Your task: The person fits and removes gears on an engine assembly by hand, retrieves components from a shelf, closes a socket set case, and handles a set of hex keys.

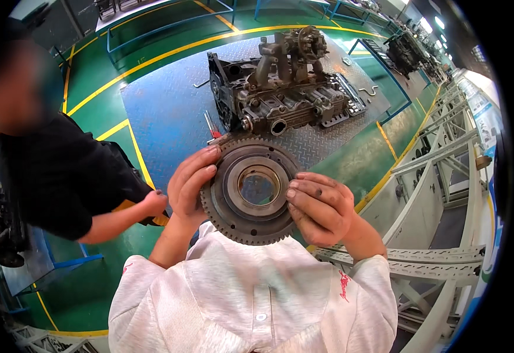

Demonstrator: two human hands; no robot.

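Gear (231, 189) at centre, rim gripped by left hand (191, 182) at 9 o'clock, right hand (323, 209) at 3; thumbs hard to make out. Engine (283, 97) at 12, far side hidden, on scuffed blue table (163, 106). Green floor (101, 115) around. Co-worker (69, 176) at 9, partly blurred.

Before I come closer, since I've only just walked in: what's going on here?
The person's left hand and right hand hold up a toothed metal wheel by opposite sides. Beyond it, an engine sits on a blue metal table. A co-worker in black stands at the left.
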